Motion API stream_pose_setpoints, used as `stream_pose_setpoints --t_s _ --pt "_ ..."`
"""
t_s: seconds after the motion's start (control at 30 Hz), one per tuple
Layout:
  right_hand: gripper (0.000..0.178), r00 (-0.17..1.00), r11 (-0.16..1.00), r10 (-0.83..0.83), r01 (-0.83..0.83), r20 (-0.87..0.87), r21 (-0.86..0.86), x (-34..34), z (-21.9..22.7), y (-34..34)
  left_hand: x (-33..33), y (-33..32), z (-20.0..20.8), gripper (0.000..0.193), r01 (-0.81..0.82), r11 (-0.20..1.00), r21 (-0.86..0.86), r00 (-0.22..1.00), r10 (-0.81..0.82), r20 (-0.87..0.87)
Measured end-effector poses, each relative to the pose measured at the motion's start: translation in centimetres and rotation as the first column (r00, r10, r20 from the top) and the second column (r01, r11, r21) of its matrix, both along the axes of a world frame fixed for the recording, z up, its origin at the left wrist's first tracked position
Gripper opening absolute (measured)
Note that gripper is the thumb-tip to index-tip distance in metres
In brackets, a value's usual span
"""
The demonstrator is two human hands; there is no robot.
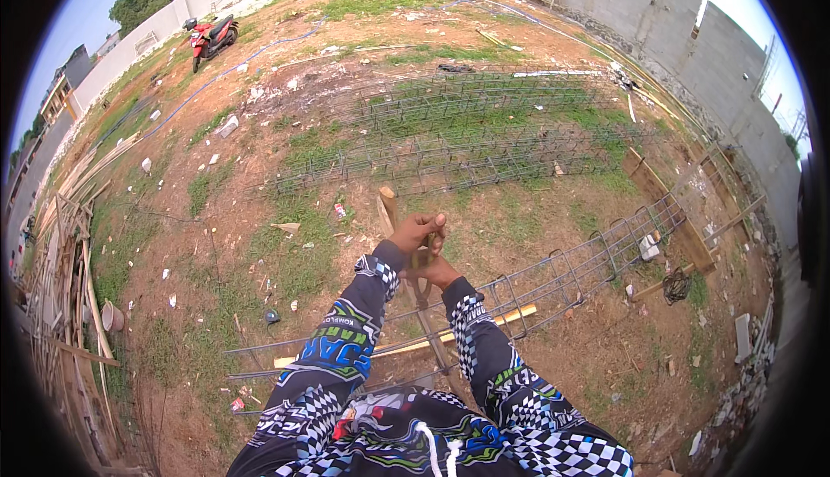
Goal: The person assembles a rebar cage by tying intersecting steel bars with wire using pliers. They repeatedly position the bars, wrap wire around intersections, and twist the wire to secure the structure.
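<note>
My left hand is closed above the rebar cage, its fingers curled in and its thumb toward the right. Just below it, my right hand is closed too, its fingertips partly blurred. What either hand grips is too small and smeared to make out. Beneath them runs a long rebar cage of steel bars with square stirrups, slanting from lower left to upper right. A wooden post stands just beyond my hands. My forearms hide part of the cage.
More rebar cages lie on the grass ahead. A wooden board props the cage's far right end. A pale wood strip lies under the cage. Bamboo poles pile at left; a red motorbike stands far left. A grey wall rises at right.
</note>
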State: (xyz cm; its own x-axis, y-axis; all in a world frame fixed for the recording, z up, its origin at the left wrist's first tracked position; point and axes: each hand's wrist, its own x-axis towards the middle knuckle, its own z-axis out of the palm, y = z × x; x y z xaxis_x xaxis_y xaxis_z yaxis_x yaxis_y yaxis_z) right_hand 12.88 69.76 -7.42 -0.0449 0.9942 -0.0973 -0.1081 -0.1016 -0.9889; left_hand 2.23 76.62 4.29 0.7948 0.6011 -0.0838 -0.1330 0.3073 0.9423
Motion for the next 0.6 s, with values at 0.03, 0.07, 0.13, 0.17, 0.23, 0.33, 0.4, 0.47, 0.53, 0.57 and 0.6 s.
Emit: stream_pose_setpoints --t_s 0.03,0.07,0.13,0.17,0.23,0.33,0.4,0.47,0.53,0.57,0.6 --pt "0.054 0.987 0.986 0.131 -0.140 -0.097 -0.095 0.2 0.2 0.2 0.4 -0.5 0.4 0.045 -0.093 0.995 0.043 0.994 0.095 -0.048" --pt "0.049 0.996 0.995 -0.093 0.093 0.008 -0.030 -1.6 0.9 -0.1 0.7 -1.5 0.3 0.045 -0.365 0.891 0.268 0.914 0.399 -0.080" --pt "0.038 0.834 0.847 -0.529 0.507 0.155 0.160 -5.9 2.7 -1.1 2.3 -3.7 -0.9 0.046 -0.683 0.351 0.641 0.512 0.855 0.078" --pt "0.039 0.787 0.820 -0.573 0.547 0.230 0.170 -4.7 3.6 -1.9 4.3 -5.3 0.1 0.046 -0.702 0.464 0.540 0.566 0.824 0.028" --pt "0.040 0.753 0.822 -0.563 0.553 0.340 0.137 -6.3 3.2 -3.3 3.6 -8.5 1.4 0.045 -0.726 0.597 0.341 0.598 0.793 -0.117" --pt "0.043 0.657 0.803 -0.557 0.582 0.509 0.127 -7.2 3.7 -4.9 1.4 -6.3 1.1 0.042 -0.339 0.879 0.334 0.884 0.419 -0.207" --pt "0.043 0.926 0.929 -0.350 0.323 0.143 0.184 -4.3 4.7 -5.5 0.0 -3.5 0.4 0.043 0.107 0.991 0.080 0.994 -0.105 -0.034" --pt "0.046 0.996 0.995 0.070 -0.074 0.049 0.074 -1.0 5.6 -4.8 -0.1 -2.2 0.3 0.042 0.246 0.955 0.165 0.969 -0.248 -0.009" --pt "0.031 0.996 0.999 0.002 0.002 -0.088 0.048 -0.2 1.9 -3.0 1.2 -1.2 -0.4 0.046 0.285 0.932 0.223 0.956 -0.294 0.009" --pt "0.039 0.992 0.999 -0.031 0.029 -0.124 -0.023 -0.9 2.1 -2.9 1.0 -1.9 -0.6 0.049 0.038 0.949 0.313 0.998 -0.018 -0.068" --pt "0.048 0.985 0.994 -0.082 0.068 -0.153 -0.090 -1.1 3.1 -3.0 1.5 -3.3 -0.1 0.052 -0.192 0.884 0.425 0.961 0.257 -0.100"
